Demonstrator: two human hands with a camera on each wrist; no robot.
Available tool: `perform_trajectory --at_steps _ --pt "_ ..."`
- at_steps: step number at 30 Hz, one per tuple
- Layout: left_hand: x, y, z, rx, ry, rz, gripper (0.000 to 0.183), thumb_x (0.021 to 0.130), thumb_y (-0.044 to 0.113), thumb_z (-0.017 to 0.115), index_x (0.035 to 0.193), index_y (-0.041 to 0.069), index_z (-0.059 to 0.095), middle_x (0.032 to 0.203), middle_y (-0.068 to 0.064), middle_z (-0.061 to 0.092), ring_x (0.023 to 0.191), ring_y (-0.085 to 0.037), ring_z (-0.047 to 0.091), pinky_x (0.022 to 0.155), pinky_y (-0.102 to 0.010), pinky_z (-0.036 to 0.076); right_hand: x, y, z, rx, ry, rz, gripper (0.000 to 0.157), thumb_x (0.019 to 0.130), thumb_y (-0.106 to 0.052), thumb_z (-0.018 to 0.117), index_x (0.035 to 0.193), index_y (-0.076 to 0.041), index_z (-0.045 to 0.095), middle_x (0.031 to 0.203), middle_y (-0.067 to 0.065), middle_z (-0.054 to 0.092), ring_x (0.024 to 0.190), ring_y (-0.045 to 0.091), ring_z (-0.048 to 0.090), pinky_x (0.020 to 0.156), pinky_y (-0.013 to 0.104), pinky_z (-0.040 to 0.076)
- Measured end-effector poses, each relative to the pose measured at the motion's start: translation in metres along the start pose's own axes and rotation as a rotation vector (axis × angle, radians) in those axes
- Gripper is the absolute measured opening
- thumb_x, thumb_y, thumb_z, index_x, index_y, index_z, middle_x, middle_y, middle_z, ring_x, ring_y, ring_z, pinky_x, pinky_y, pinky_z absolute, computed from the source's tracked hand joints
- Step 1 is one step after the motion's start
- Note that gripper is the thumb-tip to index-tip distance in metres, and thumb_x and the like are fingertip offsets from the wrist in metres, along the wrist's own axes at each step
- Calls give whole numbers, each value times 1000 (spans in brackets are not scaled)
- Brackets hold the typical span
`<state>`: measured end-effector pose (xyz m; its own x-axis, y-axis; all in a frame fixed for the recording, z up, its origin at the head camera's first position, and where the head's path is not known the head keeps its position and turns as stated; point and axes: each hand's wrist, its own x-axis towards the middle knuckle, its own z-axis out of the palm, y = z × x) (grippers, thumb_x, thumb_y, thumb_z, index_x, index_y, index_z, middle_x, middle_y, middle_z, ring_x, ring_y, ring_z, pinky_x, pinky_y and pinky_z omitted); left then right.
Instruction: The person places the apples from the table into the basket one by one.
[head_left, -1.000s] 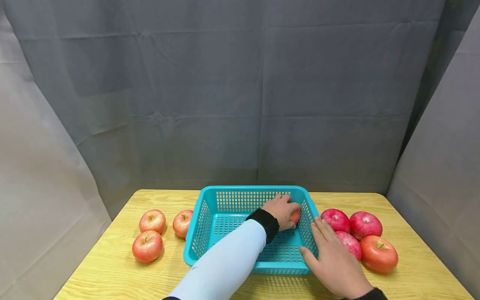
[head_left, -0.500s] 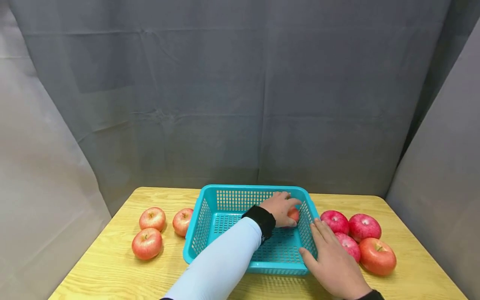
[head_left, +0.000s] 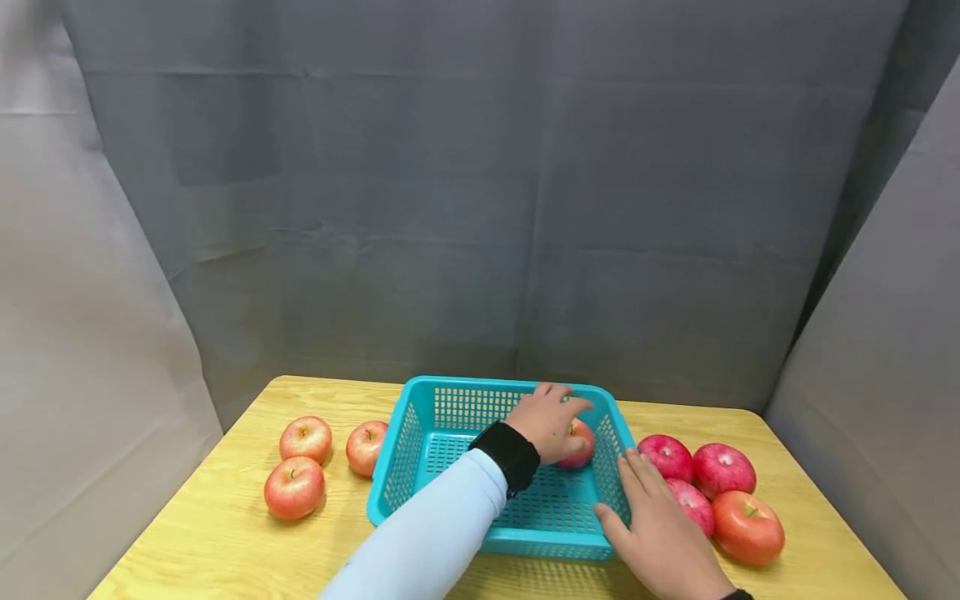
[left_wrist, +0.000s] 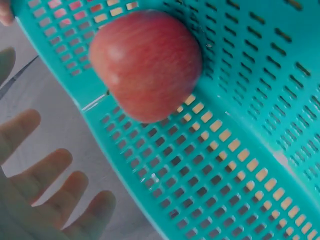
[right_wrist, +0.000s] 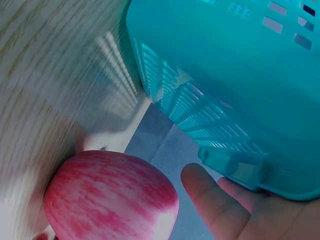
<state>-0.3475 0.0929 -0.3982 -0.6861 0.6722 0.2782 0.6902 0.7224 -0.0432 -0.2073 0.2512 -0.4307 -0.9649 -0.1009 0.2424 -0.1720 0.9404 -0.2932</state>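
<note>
A red apple [head_left: 577, 451] sits inside the turquoise plastic basket [head_left: 551, 542], near its right end. Above it my left hand [head_left: 542, 425] reaches over from the left. In the left wrist view its fingers [left_wrist: 45, 170] are spread and apart from the apple [left_wrist: 147, 65]. My right hand [head_left: 667, 533] lies with straight fingers along the basket's right side. The right wrist view shows that hand's fingers [right_wrist: 212, 200] at the basket's rim, with a pinkish-red apple [right_wrist: 110, 195] close by on the table.
Several red apples [head_left: 723, 469] are grouped on the wooden table [head_left: 225, 542] right of the basket, beside my right hand. Three lighter apples [head_left: 294, 488] lie to the left, one close to the basket wall. Grey cloth [head_left: 450, 208] hangs behind and at both sides.
My left hand has shifted left and its fingers have come off the apple, which now shows more and sits slightly further left in the basket. My right hand has stayed at the basket's side.
</note>
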Motion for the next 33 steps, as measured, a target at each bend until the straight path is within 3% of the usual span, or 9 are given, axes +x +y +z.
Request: perform_trajectory --at_steps 5,15,26,33 --pt "-15 -3 -4 -5 73 -1 46 89 43 59 134 32 52 139 -1 46 126 -22 36 99 -40 43 4 4 1 5 3 -11 85 91 -64 43 141 5 37 149 21 27 134 38 18 95 64 38" --pt "-45 -23 -24 -54 175 11 52 88 44 62 135 26 51 139 -4 45 126 -23 35 98 -41 43 14 10 0 -19 27 -45 85 92 -64 39 141 5 36 149 20 27 135 36 19 96 63 38" --pt "-84 -47 -57 -96 130 20 55 87 47 61 137 25 49 139 -4 46 125 -21 37 98 -42 43 10 10 -2 -37 26 -35 87 92 -66 38 142 6 34 150 21 26 135 36 18 97 64 36" --pt "-106 -76 -79 -111 140 11 57 88 46 62 137 21 48 138 -9 45 125 -24 37 98 -45 42 6 8 -6 -45 30 -33 87 92 -65 38 142 5 34 149 21 26 135 36 18 97 64 36"
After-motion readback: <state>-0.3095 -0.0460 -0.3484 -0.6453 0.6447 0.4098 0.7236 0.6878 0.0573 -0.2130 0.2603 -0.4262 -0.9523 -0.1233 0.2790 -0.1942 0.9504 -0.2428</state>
